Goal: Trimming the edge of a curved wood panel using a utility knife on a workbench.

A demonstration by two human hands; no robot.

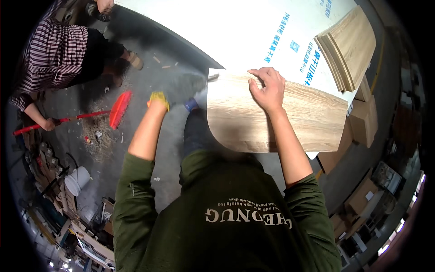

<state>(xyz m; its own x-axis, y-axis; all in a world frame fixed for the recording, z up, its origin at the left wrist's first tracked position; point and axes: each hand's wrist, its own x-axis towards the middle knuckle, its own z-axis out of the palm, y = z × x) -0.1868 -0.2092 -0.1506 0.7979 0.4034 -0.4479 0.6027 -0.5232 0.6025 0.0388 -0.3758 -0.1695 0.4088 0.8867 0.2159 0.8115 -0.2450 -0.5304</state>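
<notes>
A wood-grain panel [240, 109] with one rounded corner lies in front of me, its far part over a white board [195, 20]. My right hand [269, 89], bare, grips the panel at its far edge. The thumb is on the top face and the fingers curl at the edge. Left of the panel is my left hand [158, 100] in a yellow glove, seemingly closed. A grey, motion-smeared shape [188, 85] stretches from near it to the panel's left corner; its kind cannot be made out.
Several matching panels [353, 45] are stacked on the white board at right. On the left, a person in a striped shirt [59, 50] holds a red broom [119, 110] by a debris pile [100, 140]. A white bucket [78, 180] and cardboard boxes [362, 120] stand around.
</notes>
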